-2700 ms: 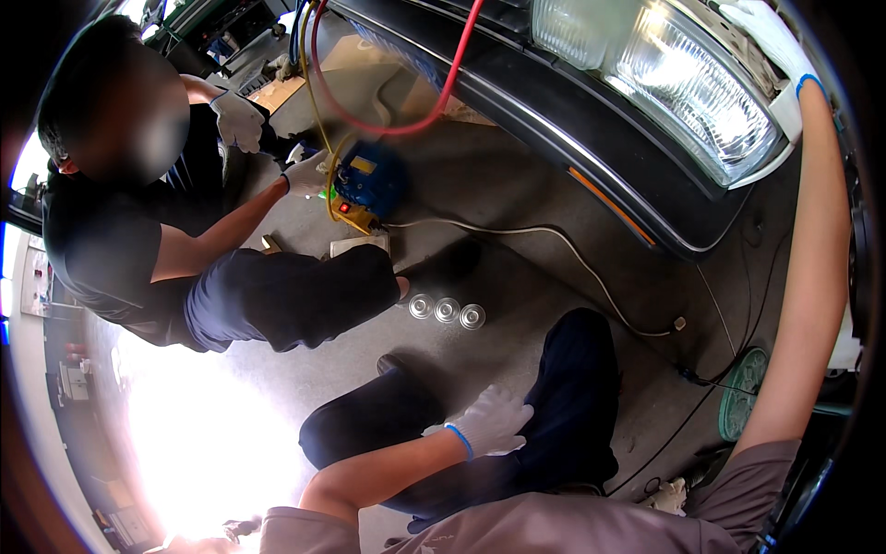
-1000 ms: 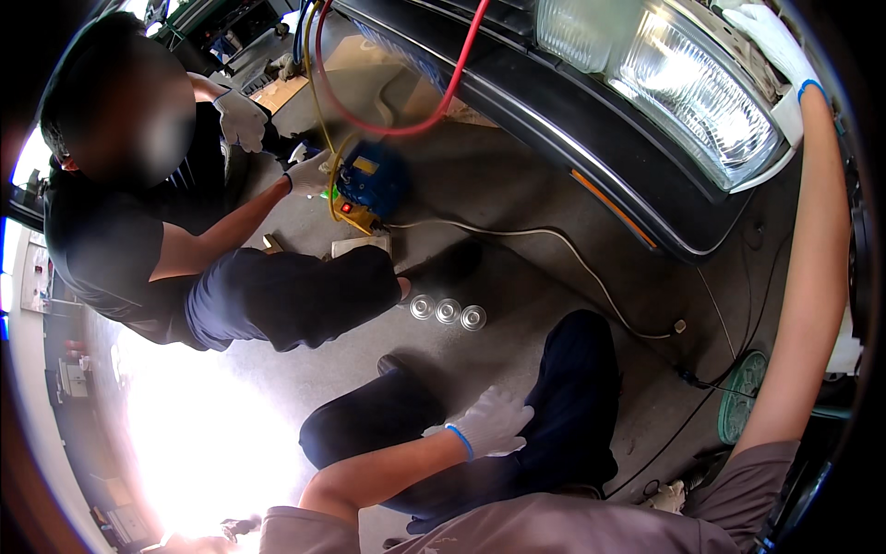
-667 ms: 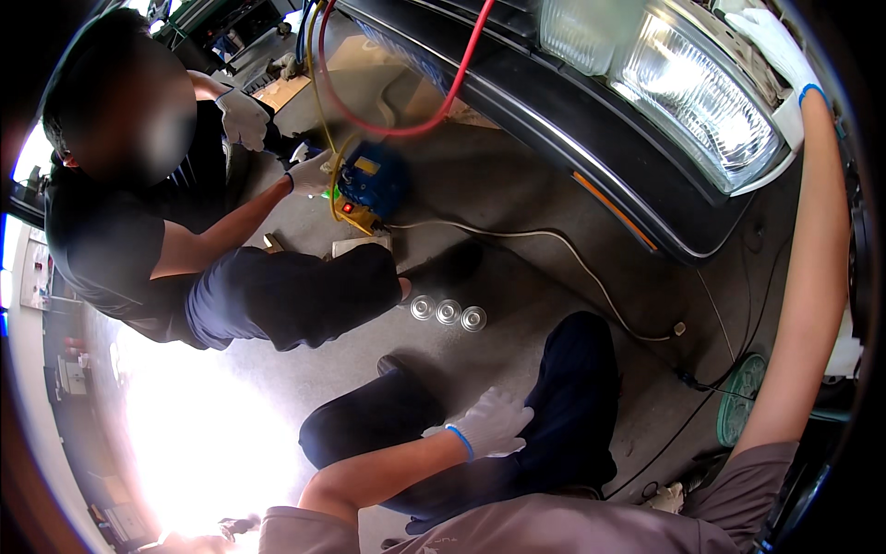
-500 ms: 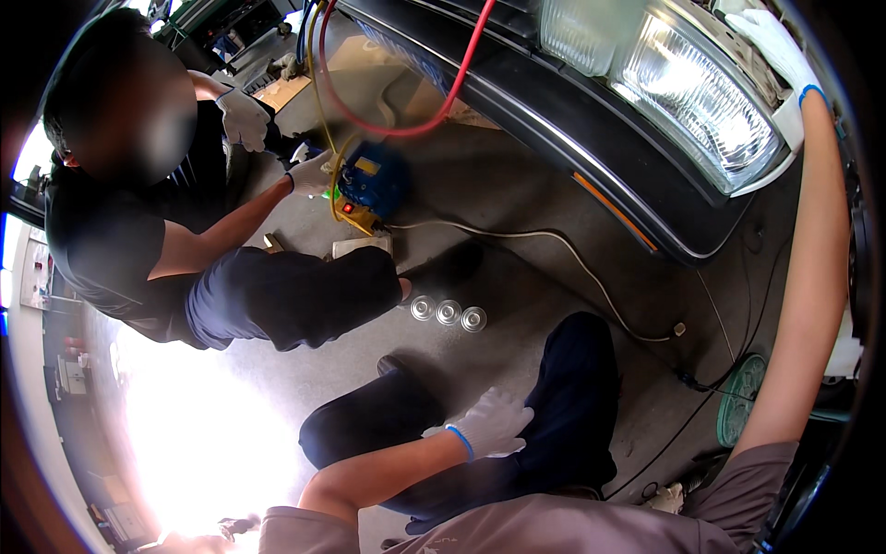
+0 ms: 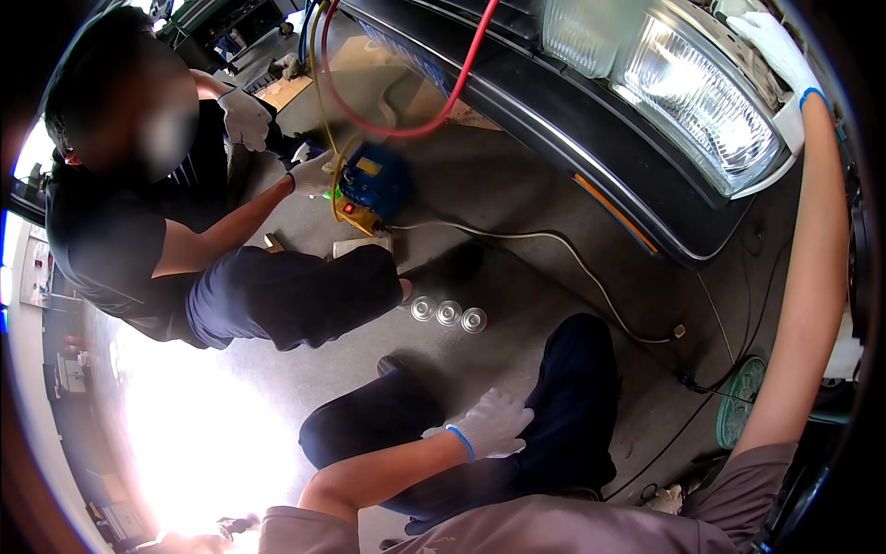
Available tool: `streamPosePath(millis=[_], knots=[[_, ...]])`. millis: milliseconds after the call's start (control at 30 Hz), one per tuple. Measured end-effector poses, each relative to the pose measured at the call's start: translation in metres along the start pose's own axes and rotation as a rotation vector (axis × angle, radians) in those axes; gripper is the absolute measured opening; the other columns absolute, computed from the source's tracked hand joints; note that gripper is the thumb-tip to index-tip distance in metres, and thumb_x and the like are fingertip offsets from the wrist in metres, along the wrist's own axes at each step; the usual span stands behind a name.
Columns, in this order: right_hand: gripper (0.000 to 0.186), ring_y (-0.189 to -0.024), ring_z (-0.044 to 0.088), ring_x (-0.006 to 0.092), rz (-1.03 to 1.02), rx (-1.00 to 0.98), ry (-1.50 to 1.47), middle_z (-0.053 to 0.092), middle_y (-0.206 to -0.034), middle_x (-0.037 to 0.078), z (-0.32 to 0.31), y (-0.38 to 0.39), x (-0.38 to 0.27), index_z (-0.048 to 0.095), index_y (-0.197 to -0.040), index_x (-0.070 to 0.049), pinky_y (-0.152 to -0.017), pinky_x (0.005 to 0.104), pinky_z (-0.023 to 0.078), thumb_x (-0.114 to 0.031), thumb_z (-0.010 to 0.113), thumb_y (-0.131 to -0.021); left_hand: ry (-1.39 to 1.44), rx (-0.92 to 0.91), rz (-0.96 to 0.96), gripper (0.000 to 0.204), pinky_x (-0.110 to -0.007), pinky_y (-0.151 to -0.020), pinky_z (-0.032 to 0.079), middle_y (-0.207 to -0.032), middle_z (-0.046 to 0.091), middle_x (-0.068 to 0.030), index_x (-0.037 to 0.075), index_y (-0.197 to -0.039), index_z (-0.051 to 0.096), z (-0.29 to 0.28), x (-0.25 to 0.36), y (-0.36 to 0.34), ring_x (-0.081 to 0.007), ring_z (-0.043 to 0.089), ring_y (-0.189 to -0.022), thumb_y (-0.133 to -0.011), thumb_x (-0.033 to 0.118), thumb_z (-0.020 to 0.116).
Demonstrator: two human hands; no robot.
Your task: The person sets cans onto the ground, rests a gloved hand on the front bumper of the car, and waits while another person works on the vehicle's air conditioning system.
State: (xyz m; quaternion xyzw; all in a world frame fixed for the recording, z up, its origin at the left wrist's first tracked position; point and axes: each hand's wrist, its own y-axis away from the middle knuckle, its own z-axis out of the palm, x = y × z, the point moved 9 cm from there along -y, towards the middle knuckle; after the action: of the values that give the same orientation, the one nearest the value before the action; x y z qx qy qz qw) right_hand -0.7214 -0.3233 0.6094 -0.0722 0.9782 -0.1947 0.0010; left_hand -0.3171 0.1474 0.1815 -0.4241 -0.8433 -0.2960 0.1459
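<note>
My left hand (image 5: 491, 423), in a white glove with a blue cuff, rests on my dark trouser leg (image 5: 577, 397). Its fingers lie loosely over the cloth, and I see nothing in them. Far to the right, my right arm reaches up along the vehicle. That gloved right hand (image 5: 775, 51) lies stretched out on the front body edge, just beyond the clear headlight (image 5: 697, 102). The fingertips reach into the shaded gap there and are partly hard to make out. Below the lamps runs a black bumper (image 5: 591, 138) with an orange side strip.
A co-worker (image 5: 138, 231) crouches at left, one gloved hand (image 5: 312, 174) at a blue pump (image 5: 377, 180) with a yellow base. Three round silvery can tops (image 5: 448, 313) stand on the floor. A red hose (image 5: 466, 74) loops overhead; a pale cable (image 5: 554, 236) crosses the floor near a green disc (image 5: 741, 403).
</note>
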Motion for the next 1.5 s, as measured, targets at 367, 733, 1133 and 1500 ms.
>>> streamPosePath(millis=[367,733,1133,1500], knots=[[0.051,-0.108,0.063,0.0138,-0.013,-0.098,0.016,0.072,-0.114,0.006,0.002,-0.003,-0.003,0.073,-0.126,-0.001,-0.102,0.0331,0.048,-0.047,0.065,-0.106,-0.010,0.012,0.009,0.050,-0.045,-0.094,0.053,-0.104,0.071,-0.0139,0.005,-0.113,0.069,0.000,0.001,0.000,-0.0328,0.070,-0.104,-0.087,0.046,0.079],[0.051,-0.106,0.063,0.0140,-0.020,-0.089,0.001,0.072,-0.111,0.006,0.001,-0.004,-0.004,0.074,-0.122,0.001,-0.099,0.0334,0.048,-0.047,0.066,-0.105,-0.013,-0.004,0.009,0.050,-0.045,-0.095,0.052,-0.105,0.071,-0.0145,0.004,-0.113,0.069,-0.001,0.002,0.000,-0.0331,0.069,-0.105,-0.088,0.046,0.078],[0.049,-0.100,0.061,0.0136,-0.013,-0.096,0.011,0.070,-0.103,0.006,0.002,-0.003,-0.009,0.073,-0.116,0.002,-0.094,0.0332,0.048,-0.046,0.066,-0.105,0.022,-0.026,-0.002,0.051,-0.046,-0.097,0.052,-0.107,0.071,-0.0156,0.003,-0.114,0.069,-0.004,0.001,0.001,-0.0338,0.068,-0.108,-0.088,0.045,0.079],[0.048,-0.093,0.055,0.0108,-0.017,-0.102,0.051,0.064,-0.095,0.003,0.000,-0.003,-0.013,0.071,-0.109,0.001,-0.090,0.0327,0.047,-0.046,0.064,-0.106,0.020,-0.020,-0.003,0.051,-0.045,-0.097,0.052,-0.107,0.071,-0.0147,0.003,-0.114,0.069,-0.001,0.000,0.000,-0.0337,0.069,-0.108,-0.087,0.046,0.079]])
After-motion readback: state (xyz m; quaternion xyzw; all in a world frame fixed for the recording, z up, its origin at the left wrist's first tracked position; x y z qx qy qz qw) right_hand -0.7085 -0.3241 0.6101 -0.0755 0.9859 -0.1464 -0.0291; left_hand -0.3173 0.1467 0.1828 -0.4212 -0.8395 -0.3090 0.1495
